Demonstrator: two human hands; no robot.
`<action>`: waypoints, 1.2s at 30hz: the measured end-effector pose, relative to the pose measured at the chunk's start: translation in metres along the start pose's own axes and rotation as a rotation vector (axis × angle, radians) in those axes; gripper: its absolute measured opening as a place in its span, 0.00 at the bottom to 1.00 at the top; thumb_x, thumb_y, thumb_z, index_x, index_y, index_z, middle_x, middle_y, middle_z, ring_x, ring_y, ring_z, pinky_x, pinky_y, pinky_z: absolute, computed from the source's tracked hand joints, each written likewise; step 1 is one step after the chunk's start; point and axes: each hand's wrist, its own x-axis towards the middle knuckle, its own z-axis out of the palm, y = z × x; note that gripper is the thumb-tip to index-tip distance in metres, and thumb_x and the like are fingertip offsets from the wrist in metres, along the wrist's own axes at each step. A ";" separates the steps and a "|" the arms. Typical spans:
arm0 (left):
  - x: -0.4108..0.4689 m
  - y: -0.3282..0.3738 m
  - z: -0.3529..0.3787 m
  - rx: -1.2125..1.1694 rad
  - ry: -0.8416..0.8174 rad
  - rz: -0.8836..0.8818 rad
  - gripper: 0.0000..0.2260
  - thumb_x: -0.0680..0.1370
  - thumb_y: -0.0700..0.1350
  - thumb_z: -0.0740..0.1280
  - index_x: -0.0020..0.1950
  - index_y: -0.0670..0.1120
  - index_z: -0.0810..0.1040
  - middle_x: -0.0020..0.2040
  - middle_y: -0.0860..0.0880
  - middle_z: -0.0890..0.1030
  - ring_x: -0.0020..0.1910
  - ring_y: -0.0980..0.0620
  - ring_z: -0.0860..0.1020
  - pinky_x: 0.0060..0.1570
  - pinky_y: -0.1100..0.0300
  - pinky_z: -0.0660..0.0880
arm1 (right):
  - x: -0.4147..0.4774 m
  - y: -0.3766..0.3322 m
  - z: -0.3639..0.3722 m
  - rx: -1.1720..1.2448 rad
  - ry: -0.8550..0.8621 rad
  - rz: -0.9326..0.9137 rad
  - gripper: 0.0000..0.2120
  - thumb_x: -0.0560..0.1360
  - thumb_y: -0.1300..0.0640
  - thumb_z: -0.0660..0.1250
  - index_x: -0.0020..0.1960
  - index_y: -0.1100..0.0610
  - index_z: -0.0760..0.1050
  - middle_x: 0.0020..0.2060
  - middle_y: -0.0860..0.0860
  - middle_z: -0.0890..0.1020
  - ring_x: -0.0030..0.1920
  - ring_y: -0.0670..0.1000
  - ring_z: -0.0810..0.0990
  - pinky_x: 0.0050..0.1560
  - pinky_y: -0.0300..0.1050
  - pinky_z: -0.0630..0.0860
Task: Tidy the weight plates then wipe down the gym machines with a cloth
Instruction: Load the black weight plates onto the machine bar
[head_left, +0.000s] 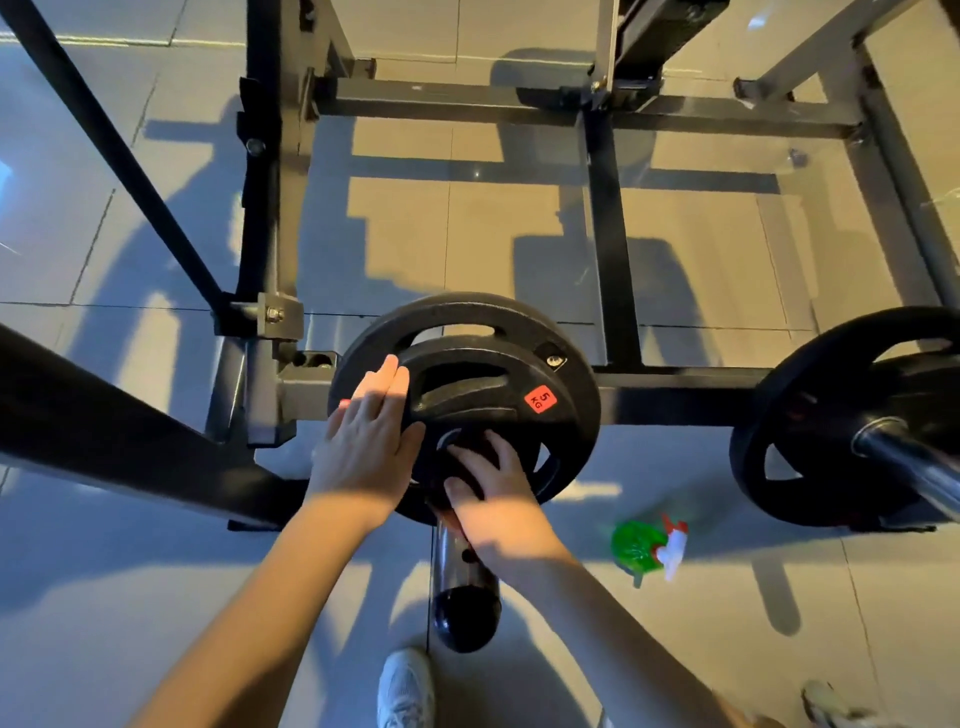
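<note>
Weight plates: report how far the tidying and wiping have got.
Done: a plate sits on the right peg. In hand: left hand and right hand press the 5 kg plate onto the middle peg. Left: wiping; spray bottle sits on the floor, no cloth visible.

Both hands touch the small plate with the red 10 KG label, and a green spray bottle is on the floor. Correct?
No: the head view shows the red label on the small plate reads 5 KG. The rest is right.
</note>
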 end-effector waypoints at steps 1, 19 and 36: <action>0.001 -0.002 -0.001 -0.008 -0.025 0.009 0.22 0.83 0.48 0.56 0.76 0.45 0.59 0.74 0.44 0.63 0.73 0.43 0.63 0.70 0.51 0.57 | -0.011 0.003 -0.001 0.006 0.005 -0.017 0.21 0.77 0.48 0.60 0.69 0.50 0.73 0.74 0.44 0.56 0.76 0.48 0.55 0.76 0.42 0.54; 0.010 -0.027 -0.008 -0.001 -0.123 0.186 0.25 0.83 0.48 0.55 0.78 0.42 0.54 0.75 0.40 0.60 0.73 0.40 0.61 0.71 0.49 0.60 | 0.013 -0.035 0.008 -0.225 0.054 0.226 0.20 0.81 0.55 0.59 0.72 0.49 0.70 0.78 0.51 0.52 0.77 0.56 0.54 0.76 0.49 0.57; 0.011 -0.039 0.004 0.087 -0.045 0.265 0.28 0.79 0.45 0.63 0.77 0.40 0.58 0.74 0.37 0.62 0.68 0.33 0.69 0.62 0.39 0.71 | -0.028 -0.029 0.009 -0.281 0.023 0.190 0.21 0.82 0.51 0.55 0.75 0.48 0.66 0.79 0.52 0.50 0.76 0.60 0.55 0.75 0.50 0.57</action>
